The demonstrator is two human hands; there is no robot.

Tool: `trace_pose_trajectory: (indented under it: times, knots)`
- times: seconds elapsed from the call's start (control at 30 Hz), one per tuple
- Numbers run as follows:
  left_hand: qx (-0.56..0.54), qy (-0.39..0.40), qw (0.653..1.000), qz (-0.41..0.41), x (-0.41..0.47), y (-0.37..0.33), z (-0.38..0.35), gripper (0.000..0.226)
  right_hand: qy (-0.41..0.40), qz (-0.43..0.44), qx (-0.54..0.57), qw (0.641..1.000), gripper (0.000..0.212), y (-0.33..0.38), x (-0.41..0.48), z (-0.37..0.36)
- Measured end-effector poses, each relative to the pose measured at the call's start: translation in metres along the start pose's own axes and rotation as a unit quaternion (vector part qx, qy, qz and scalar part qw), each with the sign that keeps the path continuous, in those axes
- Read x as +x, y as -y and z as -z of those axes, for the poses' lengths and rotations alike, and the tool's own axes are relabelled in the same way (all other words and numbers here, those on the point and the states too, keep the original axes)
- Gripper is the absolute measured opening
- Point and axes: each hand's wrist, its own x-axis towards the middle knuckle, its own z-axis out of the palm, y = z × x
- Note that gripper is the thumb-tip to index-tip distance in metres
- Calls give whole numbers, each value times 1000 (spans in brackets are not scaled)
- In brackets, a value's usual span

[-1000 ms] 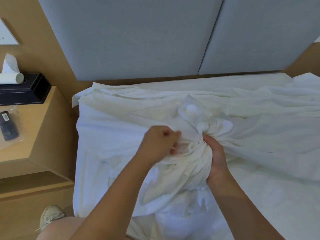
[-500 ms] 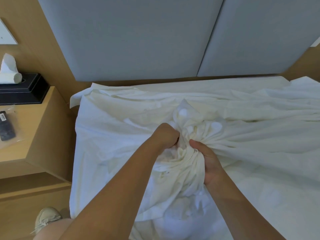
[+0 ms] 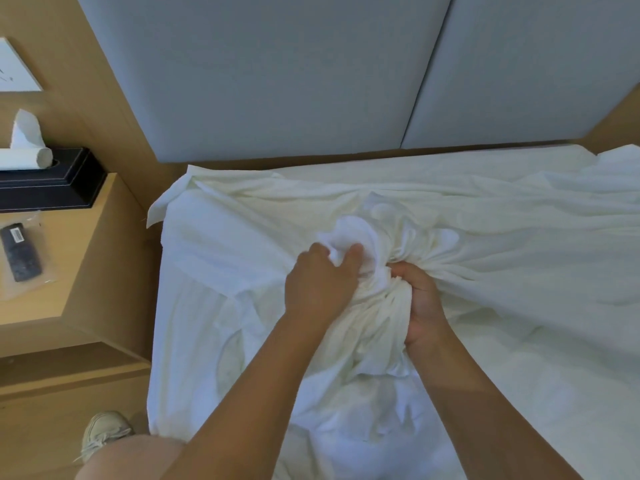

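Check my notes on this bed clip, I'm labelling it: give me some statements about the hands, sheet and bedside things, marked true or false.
1. The left hand and the right hand both grip the bunched white sheet. True.
2. The remote lies on the sheet. False: it lies on the nightstand.
3. The tissue box is black. True.
4. The headboard panels are red. False: they are grey.

A: Backdrop?
B: Two grey padded headboard panels, one seam between them. Wood wall around.
A: Left side?
B: Wooden nightstand. On it a black tissue box and a dark remote, probably bagged. Wood floor. Soft, even light.
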Motion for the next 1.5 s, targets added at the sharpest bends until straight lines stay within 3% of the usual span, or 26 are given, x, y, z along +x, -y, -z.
trace_pose_trajectory:
  times: [0.1, 0.13, 0.2, 0.3, 0.43, 0.5, 0.6, 0.73, 0.8, 0.93, 1.03, 1.1, 1.17, 1.3, 1.5]
  knots:
    - [22, 168, 978, 125, 10, 18, 4, 74, 3, 3, 3, 1000, 54, -5, -5, 8]
    - [3, 197, 971, 134, 13, 20, 6, 77, -2, 0, 10, 1000, 58, -7, -8, 9]
    - [-19, 212, 972, 98, 17, 21, 6, 61, -11, -13, 6, 1000, 67, -8, -10, 11]
    - [-49, 170, 984, 14, 18, 10, 3, 39, -16, -21, 5, 1000, 64, -7, -11, 10]
    - [-93, 54, 988, -107, 13, -10, 5, 30, -14, -34, -9, 999, 61, -6, -14, 6]
    - [-94, 77, 980, -158, 9, -20, 3, 33, -20, -27, 0, 999, 59, -7, -15, 10]
    - [-43, 126, 971, -197, 1, -33, -7, 34, -20, -19, -3, 1000, 39, -10, -18, 8]
    - [-60, 100, 977, -177, -5, -29, -11, 29, -21, 27, 4, 999, 17, -9, -12, 4]
    - [-71, 71, 982, -159, -15, -17, -13, 26, -28, 28, 10, 999, 24, -7, -8, 5]
    - [-44, 91, 994, -39, -29, 7, -14, 69, -35, 16, -7, 999, 29, -7, -9, 5]
    - [85, 91, 991, -42, -27, 17, -7, 83, -68, 31, -7, 997, 23, -8, -11, 4]
    - [106, 97, 988, -52, -26, 24, -2, 77, -79, 39, -5, 996, 21, -8, -12, 3]
    - [63, 140, 986, -66, -30, 30, 1, 63, -89, 45, 6, 995, 18, -8, -14, 5]
    - [1, 192, 979, -74, -23, 36, 8, 58, -64, 33, 14, 997, 24, -10, -18, 11]
    - [-39, 60, 997, -12, 2, 14, 3, 53, -39, -35, -39, 998, 26, -9, -19, 3]
